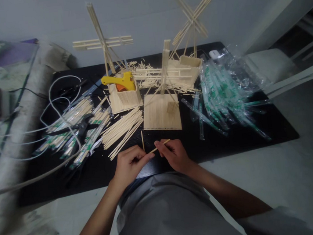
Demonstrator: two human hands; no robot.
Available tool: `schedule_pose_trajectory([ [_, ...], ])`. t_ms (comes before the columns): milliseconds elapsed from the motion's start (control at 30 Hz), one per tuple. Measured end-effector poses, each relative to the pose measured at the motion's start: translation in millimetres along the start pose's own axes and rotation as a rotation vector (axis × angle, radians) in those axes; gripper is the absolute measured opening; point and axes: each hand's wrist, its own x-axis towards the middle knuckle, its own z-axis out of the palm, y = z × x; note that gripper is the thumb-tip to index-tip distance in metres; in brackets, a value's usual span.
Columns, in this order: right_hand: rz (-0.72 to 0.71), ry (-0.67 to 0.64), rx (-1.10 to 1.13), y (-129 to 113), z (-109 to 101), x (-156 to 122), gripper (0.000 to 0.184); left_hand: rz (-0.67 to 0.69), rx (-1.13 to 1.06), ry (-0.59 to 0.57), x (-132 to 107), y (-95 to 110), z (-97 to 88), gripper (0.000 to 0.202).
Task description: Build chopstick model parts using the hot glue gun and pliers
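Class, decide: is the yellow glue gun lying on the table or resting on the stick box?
Resting on the box. The yellow glue gun sits across the open top of the stick box, off the black table.

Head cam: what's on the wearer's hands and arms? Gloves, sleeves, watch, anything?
Both bare: left hand and right hand, no gloves, rings or watch visible. The left forearm and right forearm are bare too, no sleeve on the parts in view. By the right upper arm, grey fabric may be a short sleeve; the clothing under the hands is the same grey.
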Motion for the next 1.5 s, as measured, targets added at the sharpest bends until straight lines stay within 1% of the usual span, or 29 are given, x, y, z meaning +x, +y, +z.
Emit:
schedule_pose_trajectory([
  [133, 0.035, 0.103, 0.056, -1, 1, 1, 0.062, -0.022, 0.003, 0.001, 1, 3, 0.7, 0.023],
  [233, 0.084, 0.15, 0.088, -2, 1, 2, 0.064, -0.037, 0.002, -0.009, 2, 5, 0.5, 0.017],
  [400, 0.154, 0.228, 0.172, -5, -1, 4, 0.07, -0.072, 0.001, -0.01, 0, 3, -1.2, 0.017],
  [467, 0.164, 0.248, 0.201, -5, -1, 5, 0.071, -0.087, -0.001, -0.002, -2, 2, -2.5, 0.021],
  [600, 0.15, 0.255, 0.22, -3, -1, 5, 0.066, -0.097, -0.017, -0.001, -3, 2, -5.4, 0.038],
  [633, 0.142, 0.255, 0.218, -2, 0, 5, 0.063, -0.099, -0.021, 0.002, -3, 2, -6.0, 0.04],
  [700, 0.133, 0.248, 0.21, -1, 1, 5, 0.057, -0.104, -0.027, 0.022, -2, 3, -6.4, 0.034],
  [800, 0.141, 0.228, 0.224, 1, 1, 4, 0.046, -0.106, -0.038, 0.073, 0, 1, -5.0, 0.015],
  [933, 0.159, 0.205, 0.26, 2, 0, 3, 0.034, -0.171, -0.105, 0.125, -1, -5, 0.0, 0.018],
  [1000, 0.167, 0.188, 0.269, 3, 0, 3, 0.03, -0.219, -0.129, 0.15, -2, -7, 1.8, 0.02],
  [1067, 0.175, 0.179, 0.273, 5, 0, 2, 0.028, -0.247, -0.129, 0.165, -3, -6, 1.7, 0.018],
  [1133, 0.174, 0.179, 0.275, 6, 1, 1, 0.028, -0.261, -0.123, 0.157, -3, -4, -0.6, 0.019],
  [1233, 0.155, 0.18, 0.28, 7, 1, 0, 0.03, -0.268, -0.118, 0.116, -2, 0, -4.8, 0.034],
  [1300, 0.139, 0.175, 0.283, 6, 1, 0, 0.028, -0.266, -0.107, 0.096, -2, 0, -5.9, 0.036],
  [1400, 0.118, 0.171, 0.263, 5, 1, 1, 0.021, -0.261, -0.086, 0.092, -2, -2, -3.5, 0.026],
  [1500, 0.123, 0.166, 0.221, 6, 3, 2, 0.017, -0.244, -0.06, 0.112, -3, -5, -0.5, 0.016],
])
